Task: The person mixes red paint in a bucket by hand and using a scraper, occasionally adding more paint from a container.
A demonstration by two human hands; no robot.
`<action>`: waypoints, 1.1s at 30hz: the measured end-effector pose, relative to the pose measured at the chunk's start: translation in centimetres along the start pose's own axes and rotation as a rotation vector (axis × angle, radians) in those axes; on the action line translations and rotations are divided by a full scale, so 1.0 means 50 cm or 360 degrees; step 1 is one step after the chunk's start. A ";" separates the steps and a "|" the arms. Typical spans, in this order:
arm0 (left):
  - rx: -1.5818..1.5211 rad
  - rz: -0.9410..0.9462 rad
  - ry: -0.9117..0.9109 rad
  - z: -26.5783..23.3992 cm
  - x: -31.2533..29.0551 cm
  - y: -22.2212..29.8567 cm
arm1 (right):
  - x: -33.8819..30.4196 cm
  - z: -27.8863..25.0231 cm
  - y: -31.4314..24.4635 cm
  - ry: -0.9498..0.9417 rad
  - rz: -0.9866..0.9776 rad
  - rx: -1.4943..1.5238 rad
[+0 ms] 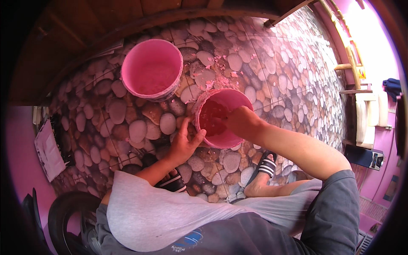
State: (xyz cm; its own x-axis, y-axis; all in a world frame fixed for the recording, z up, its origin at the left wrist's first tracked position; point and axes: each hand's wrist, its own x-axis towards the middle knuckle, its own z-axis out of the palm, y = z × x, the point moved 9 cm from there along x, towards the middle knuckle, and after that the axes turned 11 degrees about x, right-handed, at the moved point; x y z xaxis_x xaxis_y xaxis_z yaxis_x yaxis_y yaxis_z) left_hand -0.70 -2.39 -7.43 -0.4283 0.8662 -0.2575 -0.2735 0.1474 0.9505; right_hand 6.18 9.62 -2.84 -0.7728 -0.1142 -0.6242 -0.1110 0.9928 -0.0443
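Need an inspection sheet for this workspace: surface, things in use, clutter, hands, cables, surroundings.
Surface: floor with a pebble pattern.
Things in use: near bucket, pink inside, holding reddish liquid; far bucket, also pink inside, stands apart, beyond and to the left; its contents are unclear.
Clutter: small pink scraps scattered beyond the near bucket.
Hands: left hand at the near bucket's left side, fingers spread; right hand reaching into it, fingertips hidden.
Cables: nothing seen.
Surroundings: dark wooden furniture at the top, black tyre lower left.
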 end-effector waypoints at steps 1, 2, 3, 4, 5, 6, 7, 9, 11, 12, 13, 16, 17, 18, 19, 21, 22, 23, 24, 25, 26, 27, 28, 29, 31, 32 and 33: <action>-0.0021 -0.0001 0.0000 0.001 0.000 0.002 | -0.003 -0.003 0.000 0.0011 0.0042 0.0039; -0.0038 0.0003 0.0003 0.002 -0.001 0.010 | -0.007 -0.002 -0.002 0.0007 0.0041 0.0040; -0.0055 0.0007 0.0006 0.002 -0.001 0.016 | -0.012 -0.006 -0.003 0.0034 0.0058 0.0091; -0.0058 0.0004 0.0008 -0.003 -0.001 0.019 | -0.015 -0.010 -0.003 0.0061 0.0075 0.0141; 0.0038 -0.0030 -0.0085 -0.001 -0.002 0.018 | -0.015 -0.013 -0.005 0.0059 0.0069 0.0139; 0.0134 -0.0065 -0.0179 0.005 -0.002 0.014 | -0.015 -0.011 0.005 0.0025 0.0178 0.0223; 0.0131 -0.0067 -0.0175 0.003 -0.002 0.013 | -0.015 -0.008 0.015 -0.0008 0.0287 0.0306; 0.0136 -0.0047 -0.0180 0.006 0.001 0.011 | -0.017 0.007 0.028 -0.0081 0.0334 0.0296; 0.0096 -0.0076 -0.0182 0.007 0.001 0.008 | -0.016 0.010 0.033 -0.0151 0.0377 0.0288; 0.0059 -0.0105 -0.0184 0.006 -0.001 0.005 | -0.014 -0.003 0.030 -0.0116 0.0387 0.0349; 0.0059 -0.0108 -0.0182 0.003 -0.002 0.002 | -0.010 -0.013 0.027 -0.0081 0.0397 0.0410; 0.0010 -0.0076 -0.0174 0.004 -0.002 0.005 | -0.005 -0.038 0.014 0.0224 0.0311 0.0385; 0.0048 -0.0069 -0.0175 0.003 0.000 0.006 | -0.005 -0.049 0.013 0.0223 0.0310 0.0385; 0.0086 -0.0062 -0.0175 0.002 0.000 0.006 | -0.005 -0.046 0.013 0.0051 0.0334 0.0336; 0.0085 -0.0063 -0.0171 0.002 0.000 0.004 | -0.006 -0.036 0.013 -0.0121 0.0357 0.0286; 0.0037 -0.0106 -0.0183 0.006 0.000 -0.001 | -0.005 -0.021 0.036 -0.0125 0.0526 0.0255; 0.0037 -0.0104 -0.0177 0.005 -0.001 -0.002 | -0.008 -0.012 0.056 -0.0129 0.0697 0.0228; 0.0053 -0.0093 -0.0178 0.006 0.000 -0.001 | -0.002 -0.009 0.055 -0.0127 0.0700 0.0224; 0.0070 -0.0083 -0.0180 0.006 0.001 0.001 | 0.009 -0.001 0.043 -0.0185 0.0610 0.0178; 0.0070 -0.0078 -0.0181 0.011 -0.001 0.003 | 0.019 0.007 0.031 -0.0243 0.0520 0.0133; 0.0005 -0.0028 -0.0092 0.008 -0.002 0.009 | 0.021 0.002 0.013 -0.0245 0.0526 0.0124; -0.0051 0.0016 0.0004 0.000 -0.003 0.014 | 0.026 -0.005 -0.042 -0.0237 0.0291 0.0108; -0.0049 0.0019 0.0010 -0.002 -0.002 0.016 | 0.028 -0.010 -0.083 -0.0228 0.0056 0.0092; -0.0003 0.0004 0.0002 -0.003 -0.002 0.016 | 0.027 -0.011 -0.077 -0.0225 0.0054 0.0093; 0.0048 -0.0013 -0.0004 -0.005 -0.005 0.011 | 0.023 -0.017 -0.023 -0.0187 0.0297 0.0240; 0.0085 0.0009 -0.0002 -0.005 -0.003 0.007 | 0.026 -0.014 -0.002 -0.0185 0.0305 0.0234; 0.0124 0.0027 0.0000 -0.005 -0.001 0.006 | 0.032 -0.027 0.045 0.0055 0.0503 0.0248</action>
State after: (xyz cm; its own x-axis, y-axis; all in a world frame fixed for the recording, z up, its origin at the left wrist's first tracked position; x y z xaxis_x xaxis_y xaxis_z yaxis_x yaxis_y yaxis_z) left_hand -0.97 -2.52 -7.17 -0.4324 0.8687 -0.2415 -0.1982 0.1697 0.9654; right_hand 3.86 11.62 -2.86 -0.7746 0.2009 -0.5997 0.2317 0.9724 0.0265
